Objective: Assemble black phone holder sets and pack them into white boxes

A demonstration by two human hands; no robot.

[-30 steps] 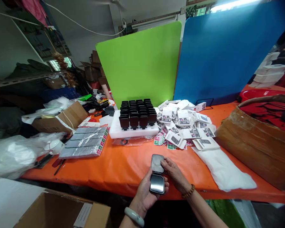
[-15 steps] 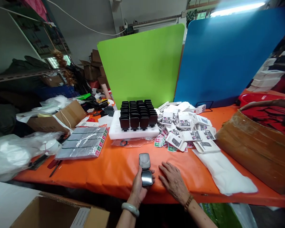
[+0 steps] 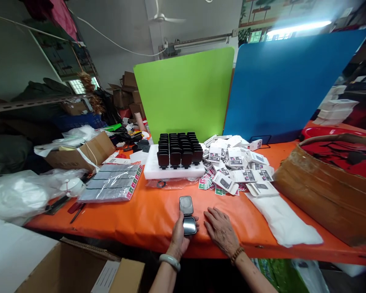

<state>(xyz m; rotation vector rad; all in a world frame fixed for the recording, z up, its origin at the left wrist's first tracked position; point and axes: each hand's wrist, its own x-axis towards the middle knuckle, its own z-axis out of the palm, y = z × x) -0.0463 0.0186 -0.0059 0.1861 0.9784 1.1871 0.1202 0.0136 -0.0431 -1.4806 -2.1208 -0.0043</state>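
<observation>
left hand [image 3: 179, 239] fingers grasp what looks like an open compact mirror [image 3: 187, 215] — right hand [image 3: 221, 231] lies flat, fingers released.

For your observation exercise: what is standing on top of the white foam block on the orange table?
On the white foam block stand rows of small black compact cases, upright and closely packed. Only the front row shows fully; those behind are largely covered, and how they are fixed into the foam cannot be seen.

Place: likely a small packing workshop | orange worktop [image 3: 146, 215] | heaped white product boxes [image 3: 238, 162] | cardboard cartons [image 3: 82, 152] | cluttered metal shelving [image 3: 33, 101]
</observation>
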